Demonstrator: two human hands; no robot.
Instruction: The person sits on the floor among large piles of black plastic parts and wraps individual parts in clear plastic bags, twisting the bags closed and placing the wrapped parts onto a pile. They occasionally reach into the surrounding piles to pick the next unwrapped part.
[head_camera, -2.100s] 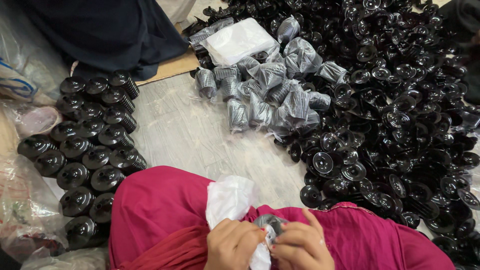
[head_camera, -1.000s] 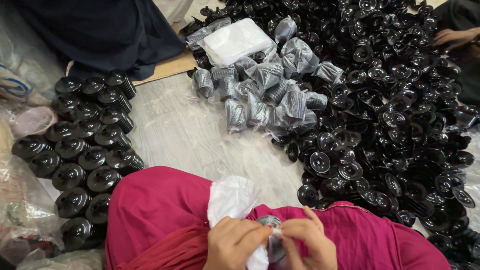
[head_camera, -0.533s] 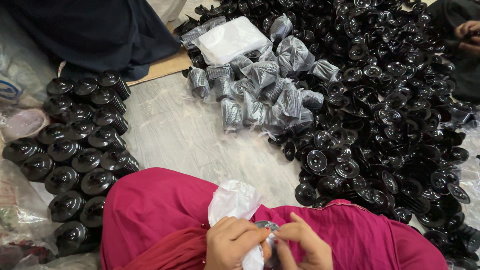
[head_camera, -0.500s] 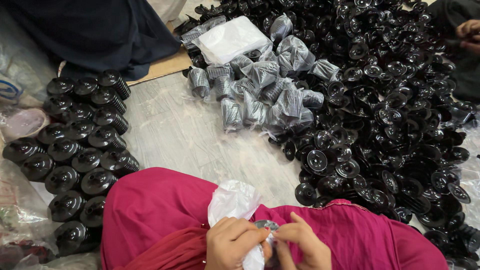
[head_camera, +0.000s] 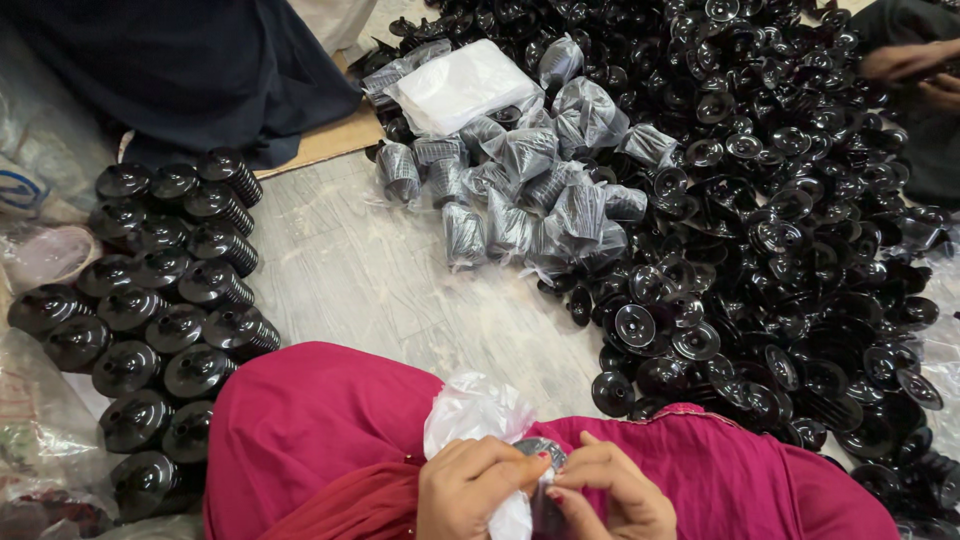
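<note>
Black plastic part (head_camera: 540, 455) w/ thin clear bag (head_camera: 478, 410) clamped btwn fingers of left hand (head_camera: 478, 492) & right hand (head_camera: 608, 497).

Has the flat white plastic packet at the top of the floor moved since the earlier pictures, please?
No. The white packet sits where it was, on the wrapped bundles beside the cardboard; only the camera shifted.

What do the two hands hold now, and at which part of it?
Both hands, left hand and right hand, pinch the open top of a thin plastic bag around a stack of black parts.
</note>
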